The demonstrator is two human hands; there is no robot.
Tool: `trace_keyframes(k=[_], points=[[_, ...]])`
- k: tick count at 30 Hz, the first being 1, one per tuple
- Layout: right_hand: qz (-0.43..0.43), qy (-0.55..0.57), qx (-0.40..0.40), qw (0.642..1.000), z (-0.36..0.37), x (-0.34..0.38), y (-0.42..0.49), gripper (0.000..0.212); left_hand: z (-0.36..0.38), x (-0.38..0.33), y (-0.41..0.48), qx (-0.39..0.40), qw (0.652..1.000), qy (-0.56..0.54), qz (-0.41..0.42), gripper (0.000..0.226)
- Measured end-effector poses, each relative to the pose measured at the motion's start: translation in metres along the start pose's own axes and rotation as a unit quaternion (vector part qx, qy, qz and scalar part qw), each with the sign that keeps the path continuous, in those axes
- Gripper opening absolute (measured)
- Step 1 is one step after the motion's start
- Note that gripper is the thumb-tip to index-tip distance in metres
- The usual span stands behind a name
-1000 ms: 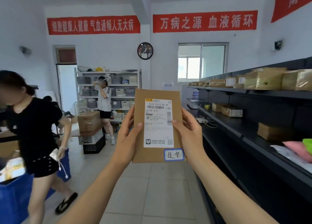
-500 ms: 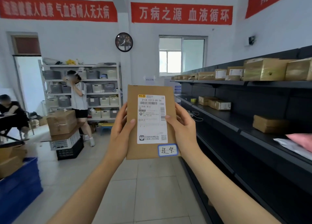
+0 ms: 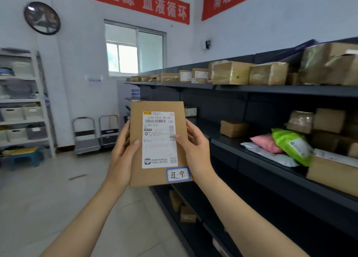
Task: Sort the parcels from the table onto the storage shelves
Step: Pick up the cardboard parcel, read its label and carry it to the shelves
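Observation:
I hold a flat brown cardboard parcel (image 3: 138, 171) upright in front of me, its white shipping label and a small blue-edged handwritten sticker facing me. My left hand (image 3: 122, 154) grips its left edge and my right hand (image 3: 195, 146) grips its right edge, thumbs on the front. The dark storage shelves (image 3: 242, 88) run along the right side, just right of the parcel. Their top level carries a row of brown boxes (image 3: 230, 72). The middle level holds a pink bag (image 3: 265, 143), a green bag (image 3: 292, 144) and more boxes.
A white rack with grey and white bins (image 3: 21, 109) stands at the left wall. Two folded platform trolleys (image 3: 96, 132) lean under the window. A small blue stool (image 3: 25, 156) sits by the rack. Tiled floor (image 3: 58, 194) lies open between rack and shelves.
My view has swung right toward the dark shelves; the people and the blue crate at the left have left the frame. Both hands still hold the parcel the same way.

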State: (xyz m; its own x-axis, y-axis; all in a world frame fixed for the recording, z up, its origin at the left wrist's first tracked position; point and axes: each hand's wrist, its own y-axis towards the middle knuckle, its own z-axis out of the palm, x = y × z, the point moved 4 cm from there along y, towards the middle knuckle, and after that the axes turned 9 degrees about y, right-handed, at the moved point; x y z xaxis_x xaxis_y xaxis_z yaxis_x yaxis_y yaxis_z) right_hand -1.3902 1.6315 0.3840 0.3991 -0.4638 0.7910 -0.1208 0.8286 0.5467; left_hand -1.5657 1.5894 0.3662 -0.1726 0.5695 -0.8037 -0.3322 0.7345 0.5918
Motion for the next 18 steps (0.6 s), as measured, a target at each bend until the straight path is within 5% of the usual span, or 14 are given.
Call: trace_keyframes(k=[4,10,18], points=[[-0.019,-0.041,-0.068,0.997,-0.062,-0.001,0.025,0.047,0.067,0.030,0.032,0.078,0.997,-0.024,0.002,0.063],[-0.041,-0.090,-0.183,0.978,-0.152,-0.002,0.054,0.046,0.170,0.061,0.066,0.200,0.977,-0.074,-0.016,0.050],[-0.051,-0.148,-0.278,0.948,-0.200,-0.005,0.061,0.042,0.238,0.107,0.091,0.306,0.943,-0.124,-0.052,0.072]])
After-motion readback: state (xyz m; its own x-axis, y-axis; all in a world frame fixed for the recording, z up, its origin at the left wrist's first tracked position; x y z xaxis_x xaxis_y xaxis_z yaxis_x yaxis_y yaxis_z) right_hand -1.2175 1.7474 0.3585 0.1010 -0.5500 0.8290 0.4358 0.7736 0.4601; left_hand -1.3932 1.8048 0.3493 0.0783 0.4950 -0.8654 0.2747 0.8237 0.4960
